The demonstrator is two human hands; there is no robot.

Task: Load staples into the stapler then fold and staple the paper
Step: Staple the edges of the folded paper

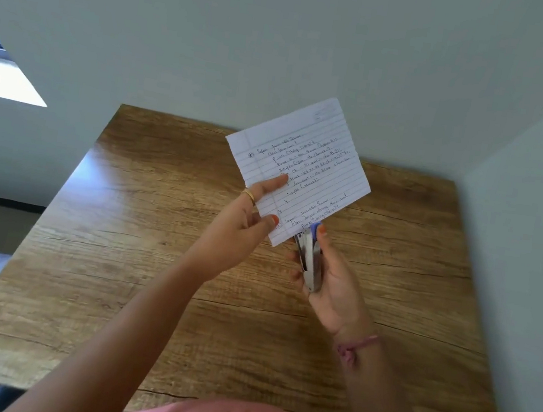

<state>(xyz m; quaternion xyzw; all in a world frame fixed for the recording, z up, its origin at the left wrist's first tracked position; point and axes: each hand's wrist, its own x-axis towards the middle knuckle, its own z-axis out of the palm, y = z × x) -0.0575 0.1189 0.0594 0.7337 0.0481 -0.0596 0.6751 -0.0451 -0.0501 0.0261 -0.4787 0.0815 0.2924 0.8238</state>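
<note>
- Head view, centre of the frame: folded lined paper (302,168) held up in the air above the wooden table (118,255), tilted, one corner pointing to the upper right.
- Lower edge of the paper pushed into the mouth of the stapler (309,257), blue tip just touching that edge, metal body running down toward the lower right.
- Judged as the stapling step: fold apparently made, staple about to be pressed in or just being pressed; cannot tell which.
- Left hand (246,226) closed on the paper's lower left side, thumb on the written face, fingers behind, a ring on one finger; probably gripped close to the stapler to keep the sheet stiff and stop the layers slipping.
- Right hand (333,279) wrapped around the stapler, fingers on one side and thumb side on the other, ready to squeeze; a pinkish band at the wrist.
- Held off the table rather than laid flat, likely because a small hand stapler works by a squeeze between fingers and palm.
- Paper turned with the writing toward the camera, likely so the staple's spot on the edge stays in sight.
- Handwriting in blue ink across the ruled lines, several rows, with a circled mark at the left margin; too small and slanted to read with any confidence.
- No brand or label legible on the stapler.
- Around: bare table surface, pale wall behind in the upper frame, a bright window strip at the upper left, pink cloth at the bottom edge.
</note>
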